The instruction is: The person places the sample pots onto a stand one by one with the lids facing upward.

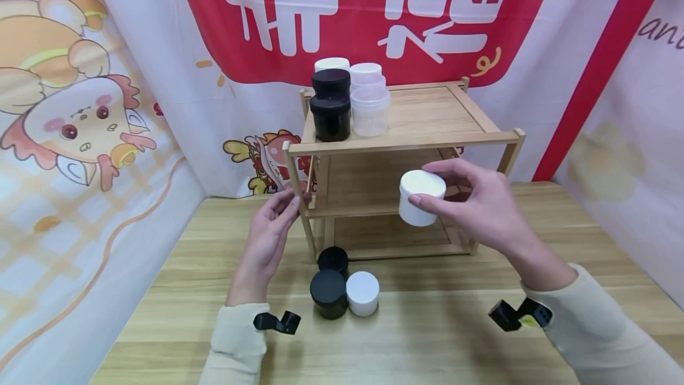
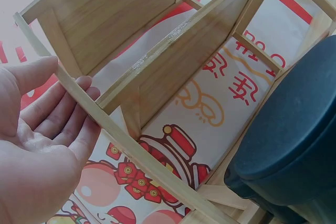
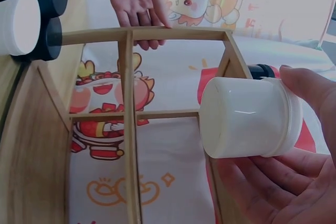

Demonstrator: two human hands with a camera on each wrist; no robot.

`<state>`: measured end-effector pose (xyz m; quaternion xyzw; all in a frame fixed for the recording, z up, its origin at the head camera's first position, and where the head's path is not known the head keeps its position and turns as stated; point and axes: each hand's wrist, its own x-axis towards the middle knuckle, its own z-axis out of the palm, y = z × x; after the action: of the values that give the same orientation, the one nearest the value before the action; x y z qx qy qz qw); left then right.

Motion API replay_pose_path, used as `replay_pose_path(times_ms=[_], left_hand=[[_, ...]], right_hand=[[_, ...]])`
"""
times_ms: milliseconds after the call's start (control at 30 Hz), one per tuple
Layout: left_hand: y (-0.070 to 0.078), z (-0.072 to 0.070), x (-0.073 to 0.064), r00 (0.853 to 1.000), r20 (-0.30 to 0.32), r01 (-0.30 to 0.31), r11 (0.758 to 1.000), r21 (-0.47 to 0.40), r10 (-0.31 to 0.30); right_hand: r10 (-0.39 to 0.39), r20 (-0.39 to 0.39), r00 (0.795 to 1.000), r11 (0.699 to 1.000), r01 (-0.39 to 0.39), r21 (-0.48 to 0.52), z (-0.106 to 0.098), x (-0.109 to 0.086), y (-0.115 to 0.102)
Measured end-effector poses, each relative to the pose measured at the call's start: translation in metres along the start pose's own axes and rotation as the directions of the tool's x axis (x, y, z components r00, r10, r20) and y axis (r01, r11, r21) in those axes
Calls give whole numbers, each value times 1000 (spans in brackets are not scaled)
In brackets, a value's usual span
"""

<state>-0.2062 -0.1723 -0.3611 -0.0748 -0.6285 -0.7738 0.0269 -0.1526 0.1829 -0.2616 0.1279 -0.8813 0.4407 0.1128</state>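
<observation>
My right hand (image 1: 483,207) holds a white screw-lid jar (image 1: 419,210) between thumb and fingers, in front of the wooden shelf (image 1: 435,111) at about middle-tier height. In the right wrist view, the jar (image 3: 239,119) lies sideways across the picture, its lid towards the palm. My left hand (image 1: 267,233) grips the shelf's front left post; in the left wrist view, the thumb is on one side of the post (image 2: 118,135) and the fingers are behind it. Below, two black jars (image 1: 328,294) and a white jar (image 1: 363,293) stand on the table close together.
On the top tier's left side stand stacked black jars (image 1: 331,117), stacked translucent jars (image 1: 370,113) and a white-lidded jar (image 1: 332,63) behind. The middle tier (image 1: 363,180) and lower tier (image 1: 385,236) sit beneath. A printed cloth (image 1: 160,76) hangs behind the table (image 1: 427,325).
</observation>
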Motion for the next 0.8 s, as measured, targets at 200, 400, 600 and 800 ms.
replay_pose_path(times_ms=[200, 400, 600, 800], left_hand=[[-1, 0, -1, 1000, -3, -7, 1000, -7, 6], [1, 3, 4, 1000, 6, -26, 1000, -7, 27], [1, 6, 5, 1000, -1, -12, 1000, -16, 12], [-1, 2, 1, 1000, 2, -17, 1000, -13, 17]], right_hand=[[3, -12, 1000, 1000, -3, -23, -4, 2, -5], [2, -24, 1000, 999, -3, -46, -7, 5, -8], [-4, -38, 999, 998, 2, -59, -10, 7, -14], [-1, -35, 999, 999, 0, -43, -12, 11, -25]])
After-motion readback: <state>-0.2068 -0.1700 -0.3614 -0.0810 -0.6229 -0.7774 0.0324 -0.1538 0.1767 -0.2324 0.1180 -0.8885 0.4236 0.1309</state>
